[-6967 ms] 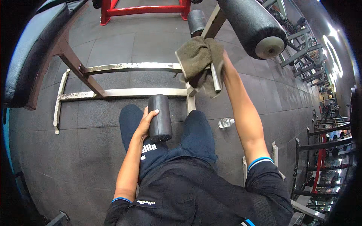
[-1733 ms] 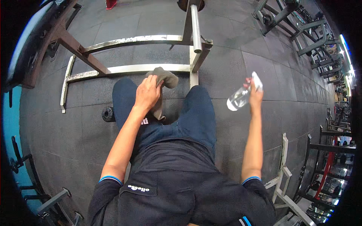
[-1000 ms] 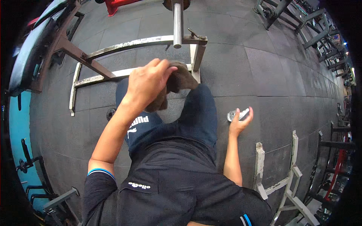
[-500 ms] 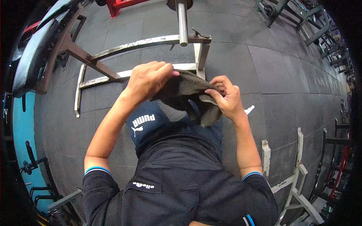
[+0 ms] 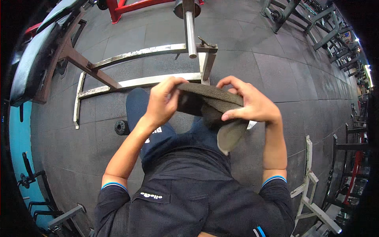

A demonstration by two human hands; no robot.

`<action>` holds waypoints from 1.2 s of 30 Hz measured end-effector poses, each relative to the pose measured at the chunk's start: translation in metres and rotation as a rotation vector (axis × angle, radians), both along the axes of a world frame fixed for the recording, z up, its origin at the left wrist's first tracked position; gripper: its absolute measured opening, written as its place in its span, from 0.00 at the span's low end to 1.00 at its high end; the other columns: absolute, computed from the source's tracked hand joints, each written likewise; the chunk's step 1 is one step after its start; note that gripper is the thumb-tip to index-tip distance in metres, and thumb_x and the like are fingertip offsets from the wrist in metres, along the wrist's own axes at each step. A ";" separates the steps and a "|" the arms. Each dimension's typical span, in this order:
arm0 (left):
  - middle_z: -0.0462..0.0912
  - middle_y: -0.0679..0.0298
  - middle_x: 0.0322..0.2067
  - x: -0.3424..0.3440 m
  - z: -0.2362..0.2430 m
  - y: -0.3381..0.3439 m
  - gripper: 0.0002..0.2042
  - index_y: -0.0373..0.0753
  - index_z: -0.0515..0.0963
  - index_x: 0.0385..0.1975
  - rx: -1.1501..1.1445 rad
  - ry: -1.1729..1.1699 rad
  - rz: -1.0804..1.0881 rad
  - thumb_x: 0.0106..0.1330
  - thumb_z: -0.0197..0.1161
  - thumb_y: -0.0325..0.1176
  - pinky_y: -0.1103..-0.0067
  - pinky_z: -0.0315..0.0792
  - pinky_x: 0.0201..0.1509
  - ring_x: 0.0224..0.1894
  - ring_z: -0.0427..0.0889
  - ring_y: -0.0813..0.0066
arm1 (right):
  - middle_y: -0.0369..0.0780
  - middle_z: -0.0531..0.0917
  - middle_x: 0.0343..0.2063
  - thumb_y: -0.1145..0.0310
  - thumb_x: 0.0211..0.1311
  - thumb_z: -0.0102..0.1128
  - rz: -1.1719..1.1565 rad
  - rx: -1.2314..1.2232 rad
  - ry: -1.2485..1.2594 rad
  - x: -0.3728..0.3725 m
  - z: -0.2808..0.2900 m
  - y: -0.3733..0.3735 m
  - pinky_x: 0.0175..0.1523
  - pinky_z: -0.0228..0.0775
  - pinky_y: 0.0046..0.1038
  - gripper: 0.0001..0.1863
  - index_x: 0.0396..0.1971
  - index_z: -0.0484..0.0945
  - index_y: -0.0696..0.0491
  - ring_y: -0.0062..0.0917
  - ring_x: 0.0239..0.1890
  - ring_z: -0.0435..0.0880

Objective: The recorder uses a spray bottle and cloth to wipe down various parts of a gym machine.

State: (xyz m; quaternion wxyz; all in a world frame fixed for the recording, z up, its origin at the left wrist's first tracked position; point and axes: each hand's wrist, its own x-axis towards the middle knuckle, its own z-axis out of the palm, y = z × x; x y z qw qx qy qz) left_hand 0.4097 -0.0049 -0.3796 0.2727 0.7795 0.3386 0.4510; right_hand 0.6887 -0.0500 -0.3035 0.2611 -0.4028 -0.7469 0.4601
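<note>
A dark olive-brown cloth (image 5: 211, 94) with a coarse, towel-like weave is held up between my hands, over my lap. My left hand (image 5: 162, 99) pinches its left end, thumb and fingers closed on the edge. At the other end my right hand (image 5: 254, 103) grips the folded fabric, its thumb under the fold and fingers curled over the top. A paler grey-olive flap (image 5: 231, 138) hangs down below my right thumb. Inside the folds the cloth is in shadow, so its full shape is hidden.
Ahead stands a brown-and-white metal frame (image 5: 158, 79) with a shiny bar (image 5: 190, 35) pointing toward me. A black padded bench (image 5: 35, 59) is at left. A small black roller (image 5: 121, 127) lies by my leg. White metal stands (image 5: 310, 177) and more machines (image 5: 331, 35) line the right.
The cloth has gone from a crumpled, drooping bunch to a longer folded band stretched between my hands. My right hand has moved right, and the pale flap now hangs lower.
</note>
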 end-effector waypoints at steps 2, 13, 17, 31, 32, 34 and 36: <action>0.84 0.52 0.36 -0.006 0.021 -0.003 0.12 0.34 0.79 0.42 0.095 0.014 0.010 0.59 0.60 0.15 0.72 0.77 0.42 0.37 0.85 0.56 | 0.34 0.82 0.29 0.74 0.50 0.75 -0.125 0.024 -0.201 0.008 0.016 -0.002 0.42 0.69 0.22 0.26 0.49 0.72 0.55 0.16 0.33 0.78; 0.83 0.52 0.43 0.000 0.100 0.134 0.18 0.32 0.78 0.50 0.442 0.223 0.491 0.68 0.66 0.39 0.71 0.74 0.53 0.47 0.83 0.61 | 0.47 0.83 0.41 0.61 0.57 0.73 -0.881 1.071 -0.153 -0.026 0.042 0.131 0.53 0.73 0.31 0.24 0.48 0.76 0.61 0.34 0.44 0.83; 0.78 0.50 0.54 0.021 0.039 0.126 0.25 0.32 0.72 0.58 0.208 0.113 0.429 0.72 0.59 0.47 0.67 0.65 0.65 0.60 0.74 0.56 | 0.56 0.83 0.47 0.46 0.60 0.66 -0.798 0.536 -0.197 -0.081 -0.015 0.159 0.59 0.71 0.38 0.34 0.50 0.77 0.64 0.45 0.53 0.82; 0.43 0.43 0.76 0.072 -0.007 0.100 0.31 0.28 0.49 0.74 0.028 -0.158 0.067 0.79 0.41 0.42 0.65 0.36 0.80 0.79 0.38 0.48 | 0.53 0.86 0.43 0.47 0.72 0.47 -0.721 0.099 -0.128 -0.100 -0.036 0.237 0.53 0.71 0.37 0.32 0.42 0.81 0.66 0.35 0.48 0.83; 0.44 0.42 0.76 0.066 -0.003 0.082 0.31 0.28 0.49 0.74 0.042 -0.114 0.073 0.78 0.43 0.42 0.64 0.37 0.80 0.79 0.39 0.48 | 0.49 0.86 0.37 0.45 0.73 0.47 -0.647 0.009 -0.015 -0.093 -0.046 0.228 0.48 0.71 0.36 0.34 0.38 0.81 0.67 0.28 0.41 0.81; 0.48 0.43 0.75 0.046 0.003 0.044 0.33 0.29 0.51 0.74 0.044 -0.033 0.030 0.75 0.49 0.44 0.62 0.40 0.79 0.79 0.43 0.48 | 0.40 0.84 0.32 0.47 0.75 0.46 -0.567 -0.016 0.078 -0.097 -0.043 0.179 0.44 0.71 0.31 0.29 0.35 0.80 0.63 0.23 0.37 0.78; 0.53 0.43 0.74 0.024 0.009 0.013 0.33 0.31 0.57 0.72 0.097 -0.003 -0.087 0.72 0.54 0.45 0.60 0.44 0.79 0.78 0.47 0.47 | 0.35 0.82 0.32 0.49 0.75 0.49 -0.500 -0.166 0.347 -0.099 -0.035 0.126 0.43 0.71 0.26 0.24 0.36 0.81 0.56 0.18 0.34 0.77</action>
